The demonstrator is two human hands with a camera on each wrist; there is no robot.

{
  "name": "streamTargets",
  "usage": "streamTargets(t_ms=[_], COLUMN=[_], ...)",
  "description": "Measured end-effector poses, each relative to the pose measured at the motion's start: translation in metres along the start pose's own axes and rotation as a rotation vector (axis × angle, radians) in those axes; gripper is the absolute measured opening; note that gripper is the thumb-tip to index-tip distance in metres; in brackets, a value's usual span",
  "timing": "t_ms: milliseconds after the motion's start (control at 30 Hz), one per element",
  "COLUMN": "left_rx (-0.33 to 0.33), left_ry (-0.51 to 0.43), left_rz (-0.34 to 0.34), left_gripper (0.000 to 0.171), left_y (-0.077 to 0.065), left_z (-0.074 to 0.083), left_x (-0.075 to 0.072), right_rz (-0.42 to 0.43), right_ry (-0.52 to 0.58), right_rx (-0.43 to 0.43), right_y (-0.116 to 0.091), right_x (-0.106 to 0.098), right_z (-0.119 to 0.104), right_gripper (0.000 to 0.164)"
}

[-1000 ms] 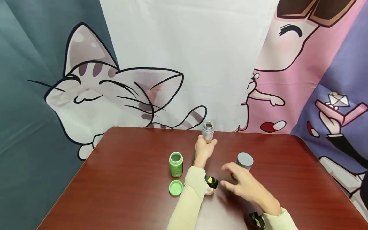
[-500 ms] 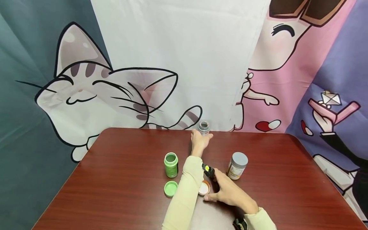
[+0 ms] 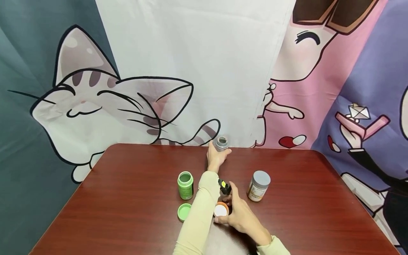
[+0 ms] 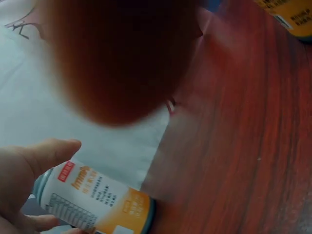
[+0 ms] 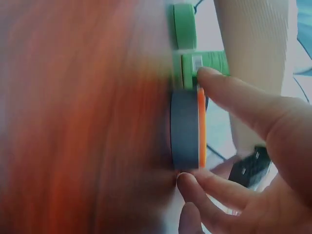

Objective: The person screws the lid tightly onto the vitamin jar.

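At the far table edge stands an uncapped bottle, grey-necked, with a white and orange label in the left wrist view. My left hand is around its near side, the thumb straight and held off to one side. A grey bottle cap with an orange rim and white liner lies inside up, close beside my left sleeve. My right hand spreads thumb and fingers around this cap, fingertips right at its sides, with a small gap below the thumb.
Left of the left forearm are an open green bottle and its green cap. To the right stands a capped bottle with a grey lid. The left forearm crosses the table's middle. A printed cloth hangs behind.
My right hand has moved left and down from near the capped bottle to the orange-rimmed cap. My left hand's bottle now sits lower, with the fingers further around its left side.
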State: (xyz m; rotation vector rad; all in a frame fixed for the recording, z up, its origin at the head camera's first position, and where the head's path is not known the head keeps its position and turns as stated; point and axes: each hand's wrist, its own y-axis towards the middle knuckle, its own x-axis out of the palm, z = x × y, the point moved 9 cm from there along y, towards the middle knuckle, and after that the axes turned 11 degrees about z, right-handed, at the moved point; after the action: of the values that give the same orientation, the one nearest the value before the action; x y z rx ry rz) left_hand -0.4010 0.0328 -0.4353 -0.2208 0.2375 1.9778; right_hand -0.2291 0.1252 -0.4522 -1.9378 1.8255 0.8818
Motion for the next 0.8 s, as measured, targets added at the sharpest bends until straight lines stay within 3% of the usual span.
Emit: streamTargets(t_ms=[367,567,800], left_rx=[0.052,0.050,0.078], left_ry=[0.062,0.070,0.144], left_rz=[0.050,0.053,0.027], left_gripper=[0.061,0.063,0.066], left_y=[0.001,-0.002,-0.010], left_z=[0.000,-0.002,-0.005], left_x=[-0.001,-0.005,-0.007], right_rz=[-0.007,-0.023,-0.078], right_ry=[-0.137,-0.215,-0.235], right_rx=[-0.059,-0.123,-0.136], right_y=[0.001,0.000,-0.001], right_x=[-0.009,-0.016,-0.027], right_z=[-0.003,-0.009,-0.010], right_gripper=[0.115,0.104,0.083])
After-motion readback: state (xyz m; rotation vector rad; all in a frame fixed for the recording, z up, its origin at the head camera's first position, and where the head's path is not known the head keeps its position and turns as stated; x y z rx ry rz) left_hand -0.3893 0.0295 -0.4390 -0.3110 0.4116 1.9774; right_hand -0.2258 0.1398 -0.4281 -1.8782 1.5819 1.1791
